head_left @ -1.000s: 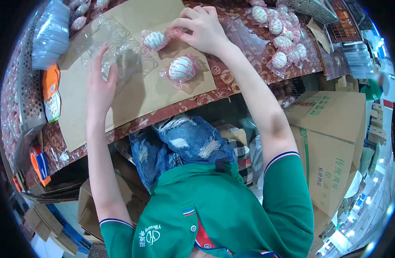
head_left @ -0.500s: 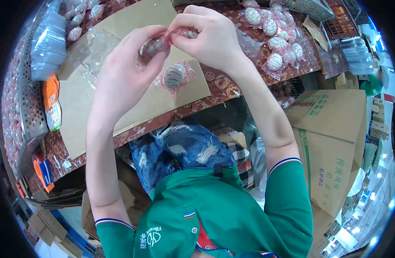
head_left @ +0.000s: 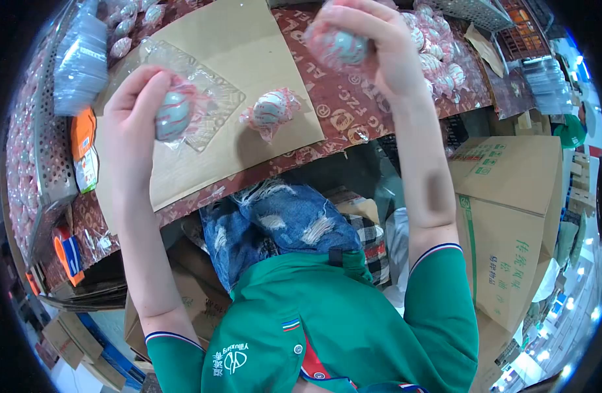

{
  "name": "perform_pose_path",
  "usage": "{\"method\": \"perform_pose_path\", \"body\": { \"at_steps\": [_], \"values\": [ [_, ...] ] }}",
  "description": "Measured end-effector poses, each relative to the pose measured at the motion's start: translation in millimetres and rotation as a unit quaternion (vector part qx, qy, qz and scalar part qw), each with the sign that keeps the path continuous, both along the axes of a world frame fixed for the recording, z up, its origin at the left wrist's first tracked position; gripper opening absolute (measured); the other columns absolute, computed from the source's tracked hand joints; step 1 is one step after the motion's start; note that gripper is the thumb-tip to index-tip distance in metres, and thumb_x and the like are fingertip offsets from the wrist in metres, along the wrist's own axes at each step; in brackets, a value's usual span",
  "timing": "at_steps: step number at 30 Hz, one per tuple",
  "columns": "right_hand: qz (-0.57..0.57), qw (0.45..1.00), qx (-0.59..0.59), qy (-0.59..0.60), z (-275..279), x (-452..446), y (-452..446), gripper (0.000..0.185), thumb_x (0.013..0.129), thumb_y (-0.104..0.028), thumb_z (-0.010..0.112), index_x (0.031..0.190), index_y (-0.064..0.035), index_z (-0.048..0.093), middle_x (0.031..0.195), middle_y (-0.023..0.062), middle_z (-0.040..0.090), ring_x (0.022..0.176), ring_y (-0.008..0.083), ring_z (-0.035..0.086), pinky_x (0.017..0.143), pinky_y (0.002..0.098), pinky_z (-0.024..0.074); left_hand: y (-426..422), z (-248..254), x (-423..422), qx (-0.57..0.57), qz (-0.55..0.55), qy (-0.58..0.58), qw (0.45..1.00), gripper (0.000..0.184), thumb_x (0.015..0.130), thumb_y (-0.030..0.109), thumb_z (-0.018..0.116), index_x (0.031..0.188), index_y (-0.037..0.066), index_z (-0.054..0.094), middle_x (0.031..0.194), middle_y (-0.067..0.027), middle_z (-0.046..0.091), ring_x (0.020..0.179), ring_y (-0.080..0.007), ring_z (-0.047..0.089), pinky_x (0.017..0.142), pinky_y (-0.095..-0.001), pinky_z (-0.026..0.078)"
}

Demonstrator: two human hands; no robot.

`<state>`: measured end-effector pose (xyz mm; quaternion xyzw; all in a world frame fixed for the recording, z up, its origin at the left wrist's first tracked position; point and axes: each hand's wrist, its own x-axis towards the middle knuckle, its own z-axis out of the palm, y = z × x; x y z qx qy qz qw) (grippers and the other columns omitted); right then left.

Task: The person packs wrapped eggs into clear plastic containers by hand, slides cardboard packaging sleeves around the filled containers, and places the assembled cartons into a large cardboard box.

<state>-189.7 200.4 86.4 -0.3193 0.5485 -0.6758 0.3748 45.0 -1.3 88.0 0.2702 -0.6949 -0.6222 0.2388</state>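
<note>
My left hand [head_left: 134, 108] is closed on the gathered wrapper of an egg-shaped item [head_left: 173, 118], pale with red stripes in clear film. At the upper right my right hand [head_left: 386, 42], blurred by motion, grips a second wrapped egg-shaped item [head_left: 347, 47]. A third wrapped egg-shaped item [head_left: 273, 108] lies between the hands on a cardboard sheet [head_left: 242, 39]. Close beside the item in my left hand, a clear plastic tray [head_left: 219, 92] rests on the cardboard, partly hidden behind that item.
Piles of wrapped eggs [head_left: 435, 49] lie at the back right. A metal basket [head_left: 52, 144] filled with more stands at left, near stacked clear trays [head_left: 81, 62]. An orange-handled cutter [head_left: 66, 255] lies at the table's left edge. A carton [head_left: 504, 216] stands at right.
My hands were together over the cardboard, working at the twisted wrapper. They have moved apart, left and right, each with a wrapped egg. The third wrapped egg has turned slightly.
</note>
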Motion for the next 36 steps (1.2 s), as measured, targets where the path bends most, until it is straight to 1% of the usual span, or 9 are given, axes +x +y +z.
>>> {"method": "perform_pose_path", "body": {
  "at_steps": [2,5,10,17,19,21,23,25,36],
  "values": [
    [-0.048,0.988,0.136,-0.056,15.4,5.0,-1.6,0.025,0.093,-0.015,0.064,0.114,-0.0032,0.059,0.119,0.0138,0.061,0.099,0.0143,0.062,0.088,0.0264,0.0491,-2.8,-5.6,7.8,0.077,0.022,0.042,0.996,0.016,0.093,0.013,0.063,0.102,0.000,0.068,0.090,-0.0035,0.068,0.079,-0.0075,0.064,0.068,-0.0212,0.050],
    [-0.091,0.938,0.117,0.313,-45.4,-19.9,-21.3,0.025,0.087,-0.028,0.068,0.081,-0.0044,0.070,0.072,0.0015,0.069,0.066,0.0087,0.062,0.060,0.0241,0.0451,4.0,-9.3,8.0,0.189,0.044,0.120,0.974,0.018,0.093,0.010,0.064,0.106,-0.001,0.066,0.091,-0.0046,0.068,0.080,-0.0099,0.066,0.070,-0.0230,0.052],
    [-0.104,0.834,0.293,0.455,-86.0,-32.8,-37.0,0.037,0.086,-0.044,0.064,0.081,-0.0079,0.068,0.076,0.0097,0.070,0.075,0.0250,0.068,0.069,0.0376,0.0514,25.8,-6.5,6.6,0.256,0.088,0.158,0.950,0.019,0.097,0.014,0.057,0.110,0.002,0.061,0.097,-0.0069,0.067,0.086,-0.0152,0.067,0.073,-0.0297,0.055],
    [-0.223,0.625,0.121,0.738,-90.4,-33.7,-34.0,0.040,0.083,-0.044,0.070,0.095,-0.0068,0.065,0.095,0.0099,0.066,0.092,0.0312,0.062,0.078,0.0410,0.0489,26.5,-13.0,10.4,0.282,0.094,0.223,0.929,0.015,0.098,0.011,0.056,0.108,0.002,0.063,0.098,-0.0033,0.066,0.086,-0.0104,0.064,0.078,-0.0263,0.053],
    [-0.217,0.638,0.115,0.729,-66.0,-10.8,-30.9,0.035,0.083,-0.038,0.071,0.097,-0.0063,0.065,0.100,0.0081,0.065,0.094,0.0260,0.061,0.084,0.0383,0.0471,28.0,-14.7,10.1,0.281,0.100,0.235,0.925,0.015,0.098,0.012,0.057,0.107,0.003,0.063,0.097,-0.0029,0.066,0.087,-0.0102,0.064,0.078,-0.0263,0.053],
    [-0.124,0.903,0.079,0.403,-45.0,17.6,-28.0,0.032,0.085,-0.034,0.070,0.099,-0.0065,0.065,0.098,0.0066,0.066,0.094,0.0214,0.062,0.086,0.0348,0.0460,31.8,-15.9,8.6,0.281,0.103,0.243,0.923,0.014,0.098,0.012,0.057,0.107,0.003,0.063,0.097,-0.0025,0.066,0.087,-0.0100,0.064,0.078,-0.0262,0.053],
    [-0.039,0.978,0.024,0.201,-12.2,49.8,-23.9,0.029,0.087,-0.031,0.069,0.100,-0.0050,0.066,0.098,0.0044,0.065,0.095,0.0188,0.061,0.090,0.0315,0.0444,34.0,-15.9,6.1,0.284,0.103,0.242,0.922,0.014,0.098,0.013,0.057,0.106,0.004,0.064,0.096,-0.0021,0.066,0.087,-0.0093,0.064,0.077,-0.0259,0.053],
    [0.089,0.963,-0.148,0.208,13.9,47.2,-14.4,0.031,0.103,-0.027,0.046,0.116,-0.0025,0.061,0.109,0.0088,0.064,0.100,0.0209,0.062,0.090,0.0288,0.0462,31.5,-18.7,9.0,0.270,0.099,0.230,0.930,0.015,0.099,0.014,0.055,0.108,0.005,0.062,0.098,-0.0030,0.066,0.089,-0.0115,0.065,0.079,-0.0300,0.054],
    [0.095,0.942,-0.292,0.136,62.1,132.3,40.8,0.025,0.096,-0.026,0.056,0.107,-0.0036,0.061,0.107,0.0067,0.059,0.101,0.0189,0.055,0.092,0.0282,0.0410,44.3,-15.4,12.5,0.274,0.059,0.259,0.924,0.016,0.100,0.015,0.054,0.105,0.003,0.064,0.095,-0.0018,0.065,0.086,-0.0083,0.064,0.077,-0.0243,0.052]
  ]
}}
